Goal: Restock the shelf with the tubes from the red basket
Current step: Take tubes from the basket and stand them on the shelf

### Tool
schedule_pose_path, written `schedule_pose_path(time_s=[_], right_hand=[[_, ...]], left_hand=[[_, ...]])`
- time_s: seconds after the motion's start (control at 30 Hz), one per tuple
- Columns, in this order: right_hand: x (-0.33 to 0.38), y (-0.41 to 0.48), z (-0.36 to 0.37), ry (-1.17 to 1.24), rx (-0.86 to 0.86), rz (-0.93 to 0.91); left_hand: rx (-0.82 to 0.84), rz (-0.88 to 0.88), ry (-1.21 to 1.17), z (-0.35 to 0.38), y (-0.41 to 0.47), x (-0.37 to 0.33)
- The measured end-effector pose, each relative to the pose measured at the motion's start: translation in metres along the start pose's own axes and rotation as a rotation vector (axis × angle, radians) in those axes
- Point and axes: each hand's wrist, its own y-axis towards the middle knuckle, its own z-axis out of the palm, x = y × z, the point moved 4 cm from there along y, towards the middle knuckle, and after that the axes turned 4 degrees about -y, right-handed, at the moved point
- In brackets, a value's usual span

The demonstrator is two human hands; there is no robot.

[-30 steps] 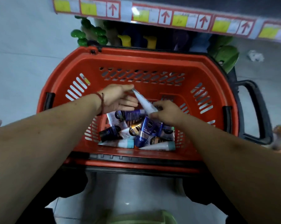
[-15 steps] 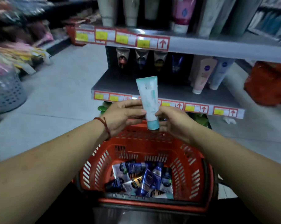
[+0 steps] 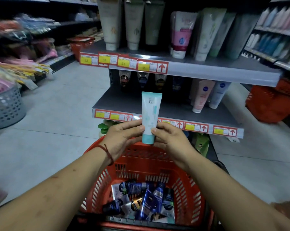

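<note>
Barely started tbh: pinching one tube (image 3: 150, 114) cap-down between left hand (image 3: 122, 139) and right hand (image 3: 171, 140), not on shelf (image 3: 124, 100) yet. Whole pile (image 3: 141, 200) left in basket (image 3: 187, 185).

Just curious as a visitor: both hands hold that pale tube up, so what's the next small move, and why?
Probably carry the tube forward and stand it on the bare grey part of the lower shelf. The left hand and right hand pinch it upright, cap down, before that shelf, where a pink tube stands likewise.
</note>
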Motion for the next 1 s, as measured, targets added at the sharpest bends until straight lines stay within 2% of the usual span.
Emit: schedule_pose_path(time_s=[0.27,0.43,0.6,1.0], right_hand=[[0.005,-0.010,-0.012,0.009,-0.040,-0.021],[0.029,-0.010,-0.037,0.020,-0.025,-0.030],[0.083,0.004,-0.092,-0.108,-0.084,-0.118],[0.197,0.044,-0.246,-0.272,-0.372,-0.306]], left_hand=[[0.004,0.046,0.076,0.010,-0.007,0.000],[0.059,0.006,0.119,0.040,-0.004,-0.027],[0.128,0.039,0.181,0.107,0.023,-0.071],[0.245,0.229,0.185,0.284,0.110,-0.132]])
